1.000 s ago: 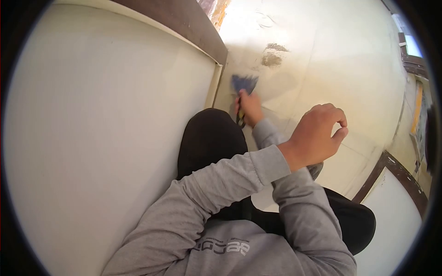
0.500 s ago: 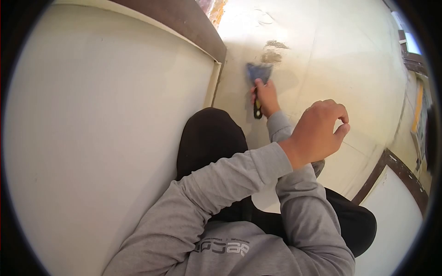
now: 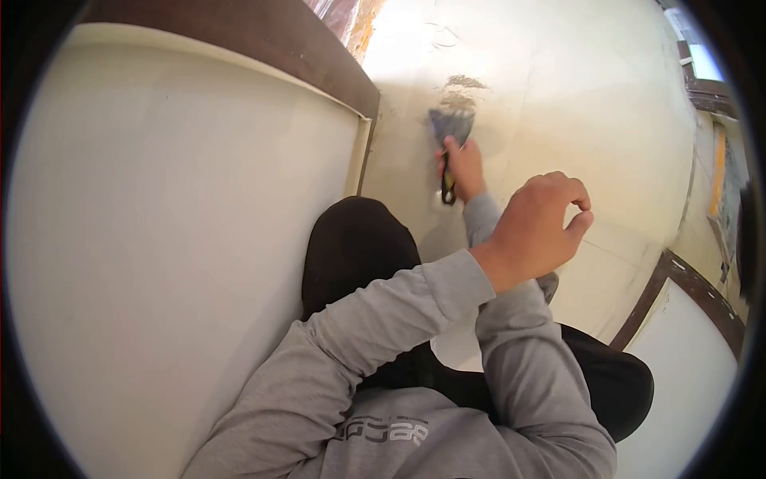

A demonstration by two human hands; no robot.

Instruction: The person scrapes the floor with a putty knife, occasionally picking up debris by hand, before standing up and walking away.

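Observation:
A scraper with a wide blue-grey blade (image 3: 452,125) and a dark handle is held in my right hand (image 3: 466,166), fingers wrapped round the handle. Its blade, slightly blurred, lies on the pale floor surface (image 3: 590,144) at the lower edge of a rough grey-brown patch (image 3: 458,99). My left forearm crosses over my right arm. Nearer the camera, my left hand (image 3: 538,227) hangs with curled fingers, the index finger and thumb bent into a near-closed loop. Nothing shows in that loop; the other fingertips are hidden.
On the left is a large pale panel (image 3: 183,223) with a brown frame (image 3: 295,48). Another brown frame (image 3: 702,297) stands at the lower right. My bent knees, in black trousers (image 3: 359,247), lie under my arms. Orange and reddish material (image 3: 359,24) shows at the top.
The view has shifted slightly, so the patch and frames appear further left. Against the patch, the scraper blade has moved a little to the right. My left hand keeps its curled shape.

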